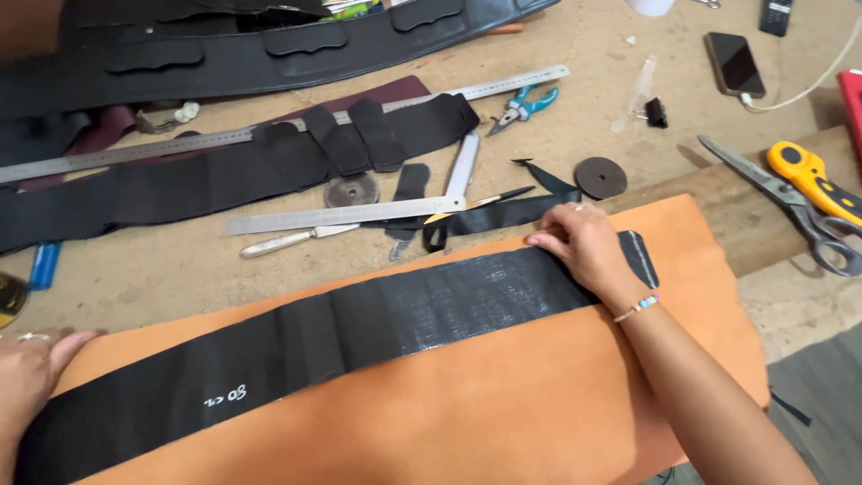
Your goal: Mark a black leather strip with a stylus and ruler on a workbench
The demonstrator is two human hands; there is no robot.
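A long black strip [359, 328] lies flat and diagonal across the orange leather sheet [503, 404], which serves as the reference surface. The right hand [584, 242] rests palm-down on the strip's upper right portion, near the far edge of the orange sheet; fingers are extended and flat, pressing rather than gripping. The left hand [31, 368] lies flat at the sheet's near-left corner, fingers extended, touching the strip's left end; nothing is enclosed in it.

Beyond the sheet's far edge lie a steel folding ruler [359, 214], a knife with a pale handle [287, 241] and a second black strip [224, 171]. A long steel rule [269, 130] lies farther back. To the right of the sheet rest scissors [790, 207] and a yellow rotary cutter [813, 180].
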